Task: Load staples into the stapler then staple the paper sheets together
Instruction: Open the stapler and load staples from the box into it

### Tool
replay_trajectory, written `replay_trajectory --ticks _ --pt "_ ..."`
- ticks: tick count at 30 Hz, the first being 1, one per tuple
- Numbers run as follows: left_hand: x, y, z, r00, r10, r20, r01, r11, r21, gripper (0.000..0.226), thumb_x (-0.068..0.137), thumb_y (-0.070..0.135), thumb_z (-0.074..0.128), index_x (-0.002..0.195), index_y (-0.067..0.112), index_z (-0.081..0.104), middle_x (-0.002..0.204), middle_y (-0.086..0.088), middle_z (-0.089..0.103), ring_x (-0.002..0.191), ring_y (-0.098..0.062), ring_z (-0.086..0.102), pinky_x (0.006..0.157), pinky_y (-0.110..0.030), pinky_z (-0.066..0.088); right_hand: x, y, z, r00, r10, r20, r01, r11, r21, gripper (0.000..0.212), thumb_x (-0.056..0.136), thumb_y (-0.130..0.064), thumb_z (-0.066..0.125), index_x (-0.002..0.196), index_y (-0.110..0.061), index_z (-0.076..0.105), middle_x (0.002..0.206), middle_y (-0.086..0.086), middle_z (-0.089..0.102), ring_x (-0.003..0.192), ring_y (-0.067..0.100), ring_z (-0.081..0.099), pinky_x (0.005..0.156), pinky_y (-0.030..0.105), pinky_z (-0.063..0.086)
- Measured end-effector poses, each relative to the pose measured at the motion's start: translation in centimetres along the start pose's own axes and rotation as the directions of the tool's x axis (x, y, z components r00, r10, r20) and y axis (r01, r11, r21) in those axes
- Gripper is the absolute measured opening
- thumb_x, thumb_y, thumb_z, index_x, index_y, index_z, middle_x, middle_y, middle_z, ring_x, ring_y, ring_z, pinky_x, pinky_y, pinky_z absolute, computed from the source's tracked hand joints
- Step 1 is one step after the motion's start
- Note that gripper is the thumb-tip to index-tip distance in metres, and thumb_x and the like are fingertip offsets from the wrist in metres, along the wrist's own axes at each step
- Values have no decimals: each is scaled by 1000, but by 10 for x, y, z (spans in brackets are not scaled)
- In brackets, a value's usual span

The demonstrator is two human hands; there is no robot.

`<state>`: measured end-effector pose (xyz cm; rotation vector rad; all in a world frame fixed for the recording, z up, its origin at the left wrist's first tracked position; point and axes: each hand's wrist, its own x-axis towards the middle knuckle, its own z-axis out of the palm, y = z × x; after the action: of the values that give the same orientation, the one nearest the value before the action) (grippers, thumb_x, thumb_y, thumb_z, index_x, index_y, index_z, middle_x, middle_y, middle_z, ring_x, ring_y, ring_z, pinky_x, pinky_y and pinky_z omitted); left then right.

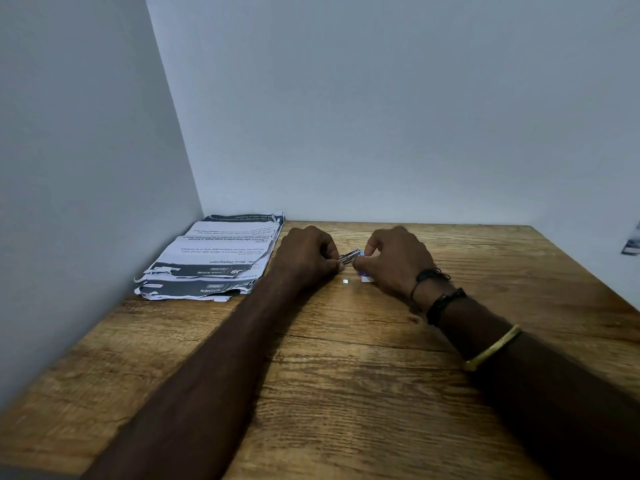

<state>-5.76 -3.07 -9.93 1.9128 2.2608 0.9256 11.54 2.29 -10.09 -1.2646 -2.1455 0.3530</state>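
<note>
A small metal stapler with a blue part is held between both hands near the back middle of the wooden table. My left hand pinches its near end. My right hand grips the far, blue end, and most of the stapler is hidden by the fingers. A tiny white piece lies on the table just below the hands, and a white and blue scrap peeks out under my right hand. A stack of printed paper sheets lies at the back left corner.
Grey walls close the table at the back and left. The paper stack has torn, ragged near edges. My right wrist wears dark bands and a gold bangle. A blurred object shows at the far right edge.
</note>
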Motion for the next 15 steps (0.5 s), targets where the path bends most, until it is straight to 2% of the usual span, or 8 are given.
replay_trajectory --ticks 2,4,7,10,15 --pt "0 0 1 1000 -2 -12 1 1000 -11 19 66 37 88 72 24 76 61 17 64 66 1 60 58 -22 42 -1 1 3 997 30 66 -27 998 -53 27 68 -44 74 86 -27 65 101 1 58 87 23 59 63 28 38" --pt "-1 0 1 1000 -2 -20 2 1000 -21 19 68 38 87 74 24 76 65 15 66 68 -2 61 59 -22 40 0 0 5 997 32 69 -27 998 -65 28 71 -40 74 93 -26 64 101 3 62 91 26 60 66 29 39" --pt "-1 1 -1 998 12 -57 -15 998 -61 17 75 39 82 78 23 77 72 10 72 73 -6 65 64 -25 46 0 0 4 1000 18 -3 -18 998 -52 25 73 -36 72 92 -23 62 93 1 67 87 25 60 63 30 40" --pt "-1 7 -4 991 17 -136 -37 988 -150 15 81 33 78 79 18 77 71 8 74 73 -9 70 71 -28 53 1 1 2 995 -29 -95 25 999 -40 25 75 -35 72 93 -22 61 93 2 66 85 25 61 64 30 42" --pt "-3 23 -11 925 -19 -379 -90 959 -268 14 88 27 69 89 16 78 84 5 78 80 -9 72 78 -29 57 -1 -8 -1 949 -161 -273 191 978 88 24 76 -29 71 96 -21 61 95 0 66 86 21 61 69 33 49"
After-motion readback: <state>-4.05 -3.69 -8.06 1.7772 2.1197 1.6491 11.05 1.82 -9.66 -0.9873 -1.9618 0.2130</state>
